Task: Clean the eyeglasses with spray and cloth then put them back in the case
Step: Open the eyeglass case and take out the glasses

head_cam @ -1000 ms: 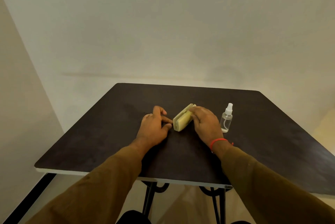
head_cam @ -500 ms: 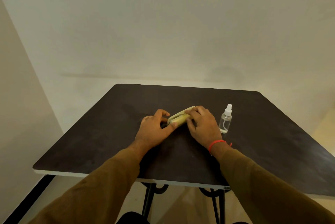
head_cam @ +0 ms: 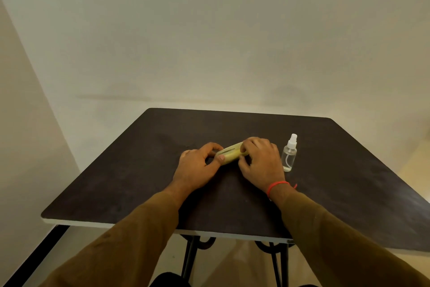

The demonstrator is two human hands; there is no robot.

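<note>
A pale yellow eyeglass case [head_cam: 229, 153] lies on the dark table [head_cam: 349, 170], near its middle. My left hand [head_cam: 197, 167] grips the case's left end with thumb and fingers. My right hand [head_cam: 259, 162] holds its right end, fingers curled over the top. A thin dark slit shows along the case's upper side. The glasses and the cloth are not visible. A small clear spray bottle [head_cam: 289, 155] with a white nozzle stands upright just right of my right hand.
The table's white front edge [head_cam: 139, 227] runs close to me, with black metal legs [head_cam: 189, 261] under it. A plain wall stands behind the table.
The case has turned from end-on to lying across between both hands. My left hand has moved from flat on the table onto the case's left end.
</note>
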